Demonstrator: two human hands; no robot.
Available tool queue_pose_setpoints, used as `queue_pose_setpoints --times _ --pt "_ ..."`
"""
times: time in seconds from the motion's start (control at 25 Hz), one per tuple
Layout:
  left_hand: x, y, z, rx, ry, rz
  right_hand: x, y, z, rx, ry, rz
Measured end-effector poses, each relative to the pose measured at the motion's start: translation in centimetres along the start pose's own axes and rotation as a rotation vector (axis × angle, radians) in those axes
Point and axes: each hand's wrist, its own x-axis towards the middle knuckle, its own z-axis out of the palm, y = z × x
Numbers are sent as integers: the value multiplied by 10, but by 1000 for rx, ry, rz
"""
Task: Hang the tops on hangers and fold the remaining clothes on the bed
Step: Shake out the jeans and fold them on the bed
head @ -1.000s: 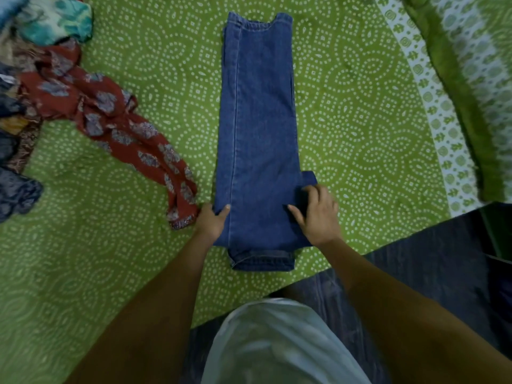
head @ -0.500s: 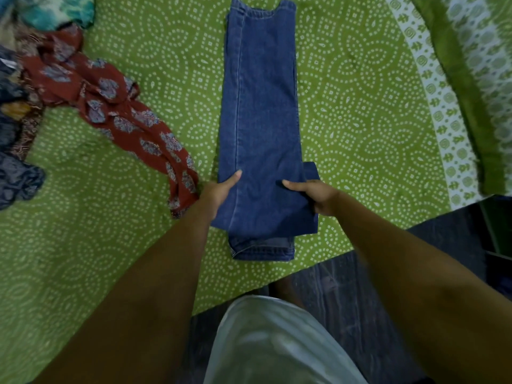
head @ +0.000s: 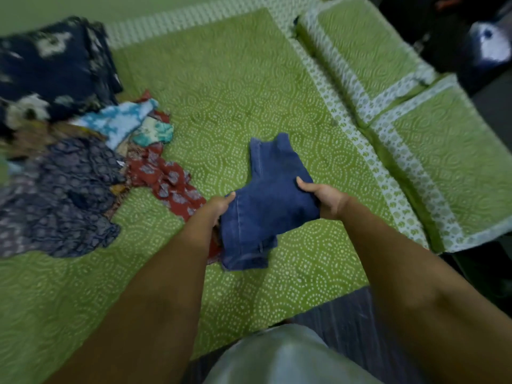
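Observation:
Blue jeans, folded over into a short thick bundle, are lifted off the green dotted bedspread in the middle of the view. My left hand grips the bundle's left edge, thumb on top. My right hand grips its right edge, fingers curled underneath. The waistband end points away from me and the leg hems hang toward me.
A red patterned garment lies just left of the jeans. Beyond it is a heap of clothes: a dark blue printed piece, a light blue one, a navy one. Two green pillows lie at right. Dark floor borders the bed.
The jeans lay flat and long with my hands on the lower part; now they are folded over and lifted in both hands. The camera has tilted up, showing the clothes heap and pillows.

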Motion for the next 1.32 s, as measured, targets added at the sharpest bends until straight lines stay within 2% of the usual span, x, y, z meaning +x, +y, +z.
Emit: queue_pose_setpoints --times 0.2,0.56,0.68,0.76,0.88,0.96,1.16,1.28,1.32 --pt "-87 50 3 -94 -95 -53 -59 -47 42 -11 -37 -105" --pt "-145 103 -25 -190 -304 235 -123 -93 55 -10 -56 -211" --pt "-169 134 -30 -253 -240 424 -146 -118 53 -66 -48 -264" --pt "-181 152 -33 -234 -154 505 -161 -134 52 -221 -16 -266" --pt "-197 175 -33 -187 -77 577 -167 -154 51 -373 183 -366" --pt "-200 187 -36 -126 -26 595 -161 -161 53 -494 323 -432" --pt "-196 205 -58 282 159 533 -148 -170 61 -883 508 -340" --pt "-208 224 -58 216 199 478 -146 -194 74 -1014 612 -291" --pt "-213 231 -60 128 158 445 -146 -205 77 -940 583 -278"
